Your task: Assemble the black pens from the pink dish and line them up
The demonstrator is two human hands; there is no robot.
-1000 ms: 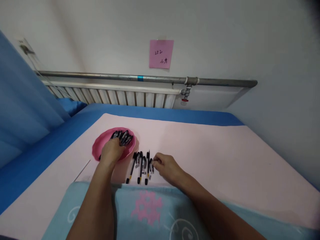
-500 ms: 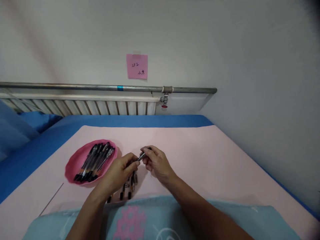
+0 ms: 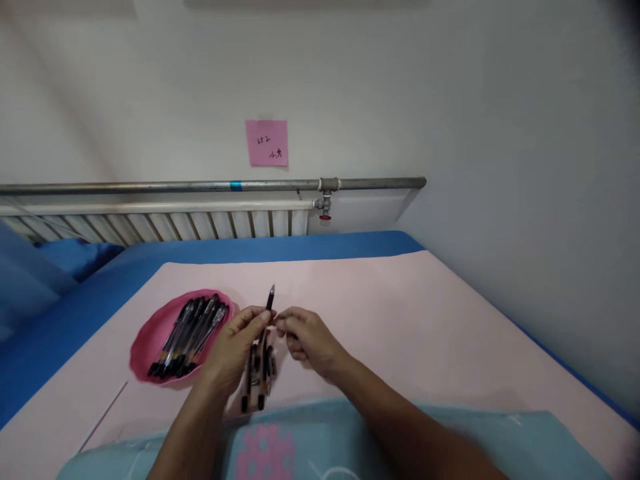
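My left hand [image 3: 245, 337] is pinching a black pen [image 3: 271, 297], its bare silver tip pointing up and away from me. My right hand [image 3: 307, 337] is curled close beside it, fingertips pressed together near the pen's barrel; whatever they hold is hidden. Under the hands, several loose pens [image 3: 262, 383] and small dark pieces that look like caps [image 3: 272, 361] lie on the pink table surface, partly covered by my left hand. To the left, a pink scalloped dish [image 3: 143, 347] holds a bundle of black-capped clear pens [image 3: 187, 333].
Pink sheeting [image 3: 400, 320] covers the table, with a blue border [image 3: 350, 245] along the back. A light blue patterned cloth [image 3: 310, 433] lies at the front edge. Behind stand a white radiator [image 3: 210, 223], a metal pipe [image 3: 175, 187] and a wall with a pink note [image 3: 267, 143].
The pen, earlier slanted between both hands, now stands tip up in my left hand. My right hand has drawn its fingers in and down. The view has tilted slightly upward.
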